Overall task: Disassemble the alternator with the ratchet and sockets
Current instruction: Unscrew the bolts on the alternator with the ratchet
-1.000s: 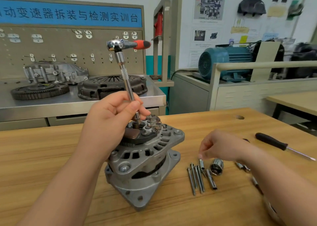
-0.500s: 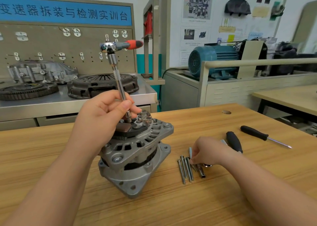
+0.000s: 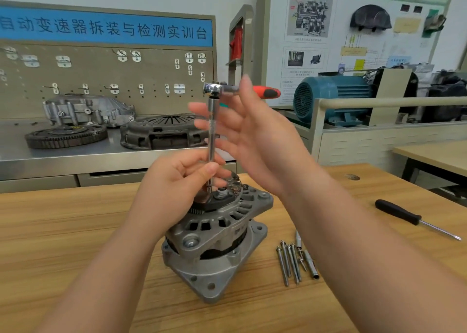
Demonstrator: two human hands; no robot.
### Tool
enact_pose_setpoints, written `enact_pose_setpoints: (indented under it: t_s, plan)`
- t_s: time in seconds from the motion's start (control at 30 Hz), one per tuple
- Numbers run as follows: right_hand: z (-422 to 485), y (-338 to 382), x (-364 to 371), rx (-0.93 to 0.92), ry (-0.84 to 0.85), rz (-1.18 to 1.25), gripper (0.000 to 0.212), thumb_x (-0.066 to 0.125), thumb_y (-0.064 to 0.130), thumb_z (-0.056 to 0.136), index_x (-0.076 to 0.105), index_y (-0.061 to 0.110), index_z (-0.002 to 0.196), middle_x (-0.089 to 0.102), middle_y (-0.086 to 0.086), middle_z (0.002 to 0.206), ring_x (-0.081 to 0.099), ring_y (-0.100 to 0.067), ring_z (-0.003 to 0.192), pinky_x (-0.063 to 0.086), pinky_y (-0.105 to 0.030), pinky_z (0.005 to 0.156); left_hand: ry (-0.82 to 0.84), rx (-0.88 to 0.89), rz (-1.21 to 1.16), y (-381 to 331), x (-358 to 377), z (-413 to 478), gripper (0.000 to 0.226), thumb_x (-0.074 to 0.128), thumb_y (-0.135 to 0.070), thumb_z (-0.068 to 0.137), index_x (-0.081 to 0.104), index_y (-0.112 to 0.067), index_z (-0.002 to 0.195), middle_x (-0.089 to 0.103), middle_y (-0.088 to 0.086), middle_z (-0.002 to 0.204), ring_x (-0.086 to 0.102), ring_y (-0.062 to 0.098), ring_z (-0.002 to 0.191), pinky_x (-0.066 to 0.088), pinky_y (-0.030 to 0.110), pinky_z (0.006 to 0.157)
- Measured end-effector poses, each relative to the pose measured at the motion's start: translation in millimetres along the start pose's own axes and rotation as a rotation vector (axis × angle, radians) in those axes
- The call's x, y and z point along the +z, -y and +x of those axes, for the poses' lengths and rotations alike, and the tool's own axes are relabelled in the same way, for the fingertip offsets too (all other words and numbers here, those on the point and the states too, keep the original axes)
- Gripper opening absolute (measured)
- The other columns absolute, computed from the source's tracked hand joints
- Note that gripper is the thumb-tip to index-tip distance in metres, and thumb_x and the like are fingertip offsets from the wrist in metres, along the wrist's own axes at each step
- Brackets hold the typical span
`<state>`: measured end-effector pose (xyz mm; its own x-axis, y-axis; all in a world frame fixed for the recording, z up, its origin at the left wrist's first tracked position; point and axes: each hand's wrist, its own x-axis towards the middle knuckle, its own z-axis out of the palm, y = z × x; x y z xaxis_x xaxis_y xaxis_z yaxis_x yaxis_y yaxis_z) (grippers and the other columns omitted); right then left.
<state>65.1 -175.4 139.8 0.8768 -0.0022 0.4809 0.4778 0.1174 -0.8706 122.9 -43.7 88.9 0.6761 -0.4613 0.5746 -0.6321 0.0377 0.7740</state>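
Two hands: a person's left hand [image 3: 177, 188] and right hand [image 3: 252, 135] work over an alternator [image 3: 214, 239] on a wooden table [image 3: 63, 244].
Left hand: thumb and curled fingers pinch the lower end of an upright extension bar [image 3: 211, 130], just above the alternator's top.
Right hand: raised at the bar's 3 o'clock, fingers straight and spread apart, palm turned toward the bar. It is blurred, and whether it touches the tool cannot be told.
Ratchet [image 3: 214, 88]: its chrome head caps the bar, and its red-and-black handle points to 3 o'clock, passing behind the right hand.
Alternator: stands mid-table with its flat mounting flange down. The bar's tip meets the dark parts on its top, and the left fingers hide the joint.
Bolts [image 3: 290, 262]: a cluster of long ones lies flat on the table at the alternator's 4 o'clock, near it but not touching.
Screwdriver [image 3: 404, 216]: black-handled, it lies at the alternator's 3 o'clock, well apart, with its tip toward 4 o'clock.
Back bench [image 3: 63, 160]: a steel top at 11 o'clock carries a toothed ring [image 3: 65, 135], a clutch cover [image 3: 161, 133] and a grey casing [image 3: 86, 110], below a pegboard [image 3: 88, 80] with a blue sign [image 3: 101, 26].
Motor [image 3: 333, 97]: blue, at 1 o'clock, behind a rail [image 3: 379, 102].
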Motion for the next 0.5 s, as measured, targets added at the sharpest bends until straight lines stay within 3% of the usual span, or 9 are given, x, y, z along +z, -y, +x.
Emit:
enact_pose_setpoints:
  t_s: [0.13, 0.23, 0.3, 0.37, 0.4, 0.5]
  plan:
    - [13, -1, 10, 0.059, 0.034, 0.455, 0.051, 0.023, 0.056, 0.101, 0.043, 0.025, 0.136, 0.075, -0.006, 0.099, 0.071, -0.021, 0.084, 0.054, -0.032, 0.08, 0.011, -0.015, -0.06, 2, 0, 0, 0.026, 0.059, -0.006, 0.09, 0.07, -0.029, 0.091, 0.076, -0.007, 0.081, 0.072, 0.008, 0.076, 0.056, 0.018, 0.065]
    - [17, -2, 13, 0.018, 0.017, 0.494, 0.045, 0.028, 0.047, 0.103, 0.048, 0.023, 0.134, 0.068, -0.004, 0.073, 0.058, -0.013, 0.056, 0.05, -0.028, 0.061, -0.007, -0.04, -0.041, 4, 3, 1, 0.022, 0.064, -0.01, 0.087, 0.065, -0.03, 0.096, 0.076, -0.008, 0.084, 0.071, 0.007, 0.083, 0.055, 0.019, 0.072]
    - [17, 0, 12, -0.01, -0.005, 0.532, 0.043, 0.028, 0.046, 0.103, 0.053, 0.019, 0.125, 0.062, -0.001, 0.066, 0.046, -0.009, 0.048, 0.041, -0.024, 0.053, 0.016, -0.013, 0.164, 3, -1, 1, 0.023, 0.066, -0.034, 0.082, 0.06, -0.038, 0.104, 0.071, -0.02, 0.096, 0.064, -0.009, 0.091, 0.052, 0.016, 0.079]
    - [18, 5, 7, -0.084, -0.046, 0.594, 0.043, 0.026, 0.048, 0.103, 0.056, 0.019, 0.115, 0.06, -0.001, 0.065, 0.04, -0.008, 0.046, 0.036, -0.02, 0.048, 0.143, -0.002, 0.482, 0, -12, -1, 0.062, 0.059, -0.071, 0.065, 0.05, -0.046, 0.121, 0.055, -0.033, 0.118, 0.048, -0.02, 0.106, 0.042, 0.012, 0.087]
    - [18, 8, 3, -0.13, -0.087, 0.604, 0.043, 0.025, 0.049, 0.103, 0.057, 0.02, 0.111, 0.06, 0.0, 0.065, 0.038, -0.007, 0.046, 0.035, -0.02, 0.046, 0.229, -0.017, 0.601, 0, -19, -3, 0.083, 0.056, -0.082, 0.057, 0.041, -0.047, 0.131, 0.045, -0.034, 0.131, 0.04, -0.017, 0.119, 0.038, 0.017, 0.095]
    - [16, 16, -13, -0.229, -0.212, 0.648, 0.043, 0.024, 0.05, 0.103, 0.058, 0.024, 0.102, 0.06, 0.001, 0.066, 0.036, -0.007, 0.046, 0.03, -0.018, 0.045, 0.383, -0.134, 0.793, 2, -35, -3, 0.111, 0.056, -0.086, 0.048, 0.014, -0.05, 0.144, 0.013, -0.024, 0.156, 0.009, 0.001, 0.144, 0.025, 0.039, 0.116]
